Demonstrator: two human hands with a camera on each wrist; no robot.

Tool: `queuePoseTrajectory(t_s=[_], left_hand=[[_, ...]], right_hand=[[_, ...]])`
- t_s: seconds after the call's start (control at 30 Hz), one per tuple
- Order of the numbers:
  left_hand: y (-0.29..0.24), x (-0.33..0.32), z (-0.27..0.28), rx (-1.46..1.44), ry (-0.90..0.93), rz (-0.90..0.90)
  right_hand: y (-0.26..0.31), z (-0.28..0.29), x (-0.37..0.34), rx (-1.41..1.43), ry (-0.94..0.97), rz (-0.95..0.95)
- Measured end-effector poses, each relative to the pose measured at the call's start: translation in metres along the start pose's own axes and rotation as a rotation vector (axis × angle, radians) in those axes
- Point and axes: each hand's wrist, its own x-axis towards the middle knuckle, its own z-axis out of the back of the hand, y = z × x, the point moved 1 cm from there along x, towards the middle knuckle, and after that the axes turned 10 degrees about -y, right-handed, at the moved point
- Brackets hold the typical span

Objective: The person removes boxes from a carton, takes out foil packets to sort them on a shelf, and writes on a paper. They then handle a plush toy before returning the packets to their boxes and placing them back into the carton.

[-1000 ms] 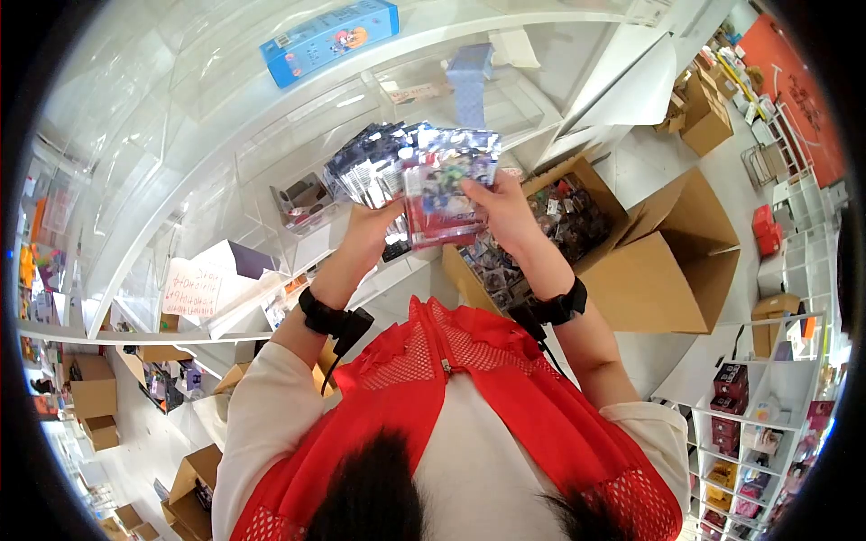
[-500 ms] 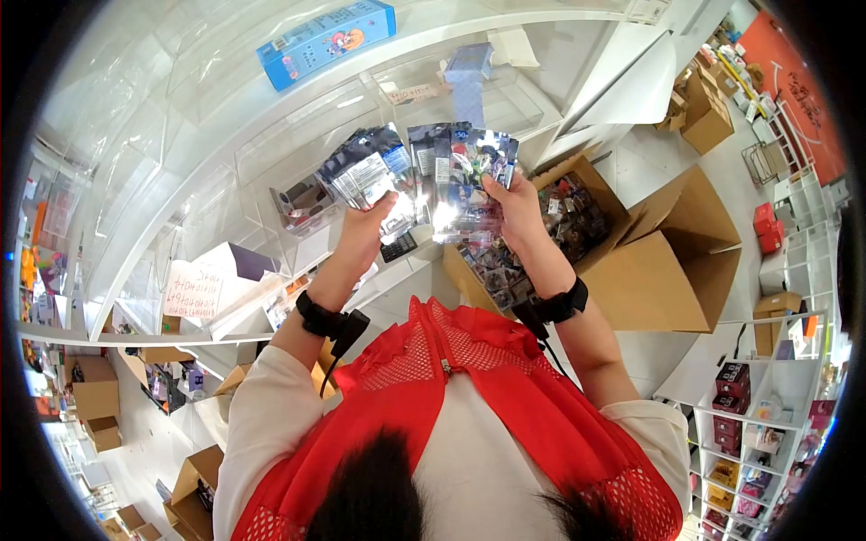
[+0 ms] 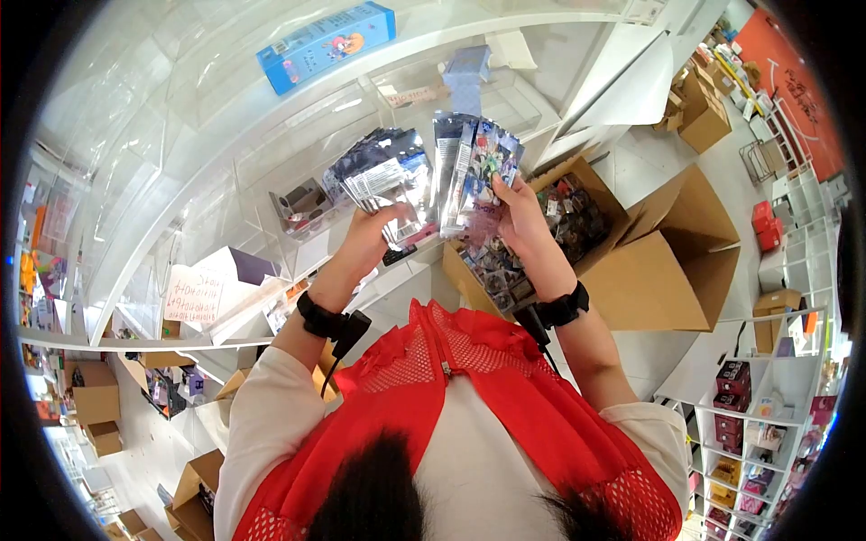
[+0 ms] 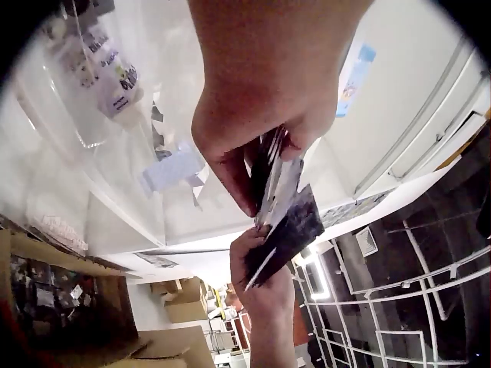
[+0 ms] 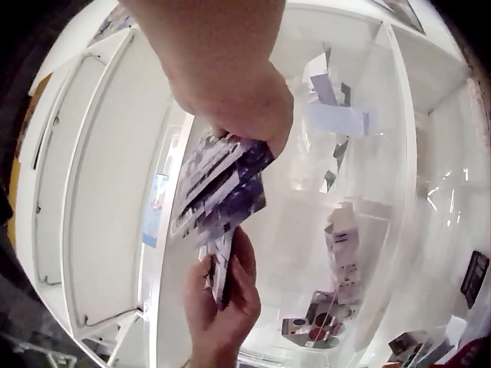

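Observation:
In the head view my left hand (image 3: 368, 236) grips a fanned bunch of silvery foil card packs (image 3: 383, 171), its thumb across their lower edge. My right hand (image 3: 523, 218) pinches a second fan of foil packs (image 3: 458, 167), the front one with colourful printed figures. The two bunches are side by side, a narrow gap between them at the top. In the left wrist view the left hand's packs (image 4: 278, 188) show edge-on between fingers and thumb. The right wrist view has the right hand's packs (image 5: 222, 188) spread in steps.
Behind the hands stands a white shelf with clear acrylic bins (image 3: 361, 99) and a blue box (image 3: 327, 45). An open cardboard box (image 3: 577, 216) full of small packaged goods sits below the right hand. A handwritten sign (image 3: 191, 293) is at left.
The right hand's packs have moved right, away from the left bunch, and spread into a fan with more backs showing. The left hand has stayed nearly in place, still holding its packs.

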Motion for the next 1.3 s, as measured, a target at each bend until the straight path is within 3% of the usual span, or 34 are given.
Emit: queuePoseTrajectory(t_s=[0.13,0.2,0.33,0.5,0.63,0.73,0.87,0.93,1.0,1.1,1.2,1.3], left_hand=[[-0.002,-0.006,-0.010,0.167,0.013,-0.130],[-0.001,-0.004,-0.010,0.242,0.044,-0.175],[-0.002,-0.009,-0.011,0.002,-0.138,0.054],[0.003,-0.001,0.005,0.052,-0.141,-0.074],[-0.003,-0.004,0.000,0.146,-0.122,-0.114],[-0.003,-0.005,-0.007,0.283,-0.199,-0.185],[-0.001,0.005,0.004,-0.257,-0.121,0.097],[-0.014,-0.008,-0.002,-0.053,-0.118,0.051],[-0.009,-0.002,0.002,0.154,-0.077,-0.141],[-0.010,-0.005,-0.005,0.302,-0.092,-0.275],[-0.008,-0.006,-0.010,0.271,-0.119,-0.181],[-0.009,0.000,-0.003,-0.064,-0.098,0.022]], right_hand=[[-0.005,-0.004,-0.003,-0.129,0.163,0.001],[-0.009,-0.006,-0.005,-0.247,0.144,0.018],[-0.014,-0.006,-0.002,-0.318,0.081,0.060],[-0.012,0.002,0.001,-0.174,-0.014,0.068],[-0.011,-0.005,-0.004,-0.079,0.072,0.060],[-0.023,-0.016,-0.008,-0.323,0.073,0.184],[-0.026,-0.006,0.002,-0.304,0.033,0.189],[-0.021,-0.007,0.000,-0.172,0.016,0.124],[-0.009,-0.009,-0.009,-0.093,0.001,-0.029],[-0.014,-0.021,-0.010,-0.112,0.110,0.037],[-0.026,-0.016,0.001,-0.303,0.100,0.141],[-0.023,-0.015,0.004,-0.312,0.070,0.188]])
